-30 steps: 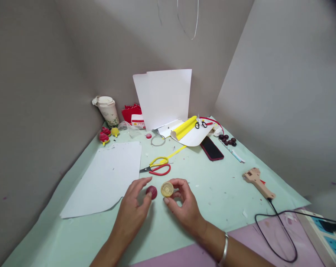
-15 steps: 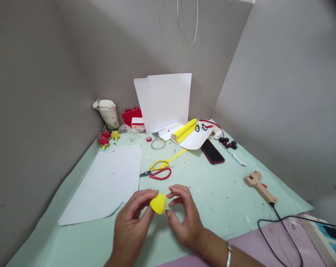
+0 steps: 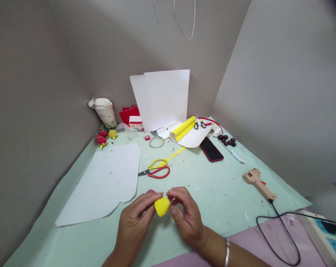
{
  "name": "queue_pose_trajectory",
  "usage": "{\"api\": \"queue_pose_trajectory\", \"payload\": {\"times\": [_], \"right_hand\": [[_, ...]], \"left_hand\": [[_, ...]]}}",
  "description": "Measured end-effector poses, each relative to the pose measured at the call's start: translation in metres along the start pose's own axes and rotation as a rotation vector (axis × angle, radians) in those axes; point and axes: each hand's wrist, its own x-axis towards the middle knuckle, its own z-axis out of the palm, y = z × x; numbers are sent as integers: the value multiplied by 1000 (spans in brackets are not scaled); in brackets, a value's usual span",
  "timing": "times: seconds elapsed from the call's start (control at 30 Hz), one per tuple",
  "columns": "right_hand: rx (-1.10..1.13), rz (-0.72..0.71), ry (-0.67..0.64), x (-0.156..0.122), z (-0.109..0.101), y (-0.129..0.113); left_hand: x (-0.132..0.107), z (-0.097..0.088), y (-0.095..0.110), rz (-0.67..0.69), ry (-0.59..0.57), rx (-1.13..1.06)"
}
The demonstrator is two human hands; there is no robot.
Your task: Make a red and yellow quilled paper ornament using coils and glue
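Observation:
A small yellow ribbed dome-shaped piece (image 3: 162,207), like coiled paper strip, is tilted above the table in front of me. My left hand (image 3: 138,215) pinches it between thumb and fingers from the left. The thumb and curled fingers of my right hand (image 3: 188,217) close on its right edge. A small reddish-pink patch (image 3: 150,191) shows behind my left fingers; I cannot make out what it is. Beyond my hands lie scissors (image 3: 155,171) with one yellow and one red handle, across the end of a yellow strip (image 3: 176,152).
White paper (image 3: 101,185) lies left. A glue gun (image 3: 259,184) with a black cord lies right, near a power strip (image 3: 320,237). Farther back are a phone (image 3: 211,149), a yellow roll (image 3: 184,129), a lidded cup (image 3: 104,113), red and yellow pieces (image 3: 101,140) and dark beads (image 3: 227,141).
The yellow piece has turned and shifted slightly right. My right fingers have come in from a small gap to its edge. The view has shifted slightly.

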Motion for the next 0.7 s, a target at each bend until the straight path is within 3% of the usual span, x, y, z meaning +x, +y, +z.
{"api": "queue_pose_trajectory", "payload": {"times": [0.23, 0.57, 0.7], "right_hand": [[-38, -2, -23, 5, -1, -2], [-68, 106, -27, 6, 1, 0], [-84, 128, -61, 7, 5, -3]], "left_hand": [[-1, 3, -2, -30, 3, -8], [1, 3, 6, -120, -8, 62], [0, 6, 5, -61, -1, 160]]}}
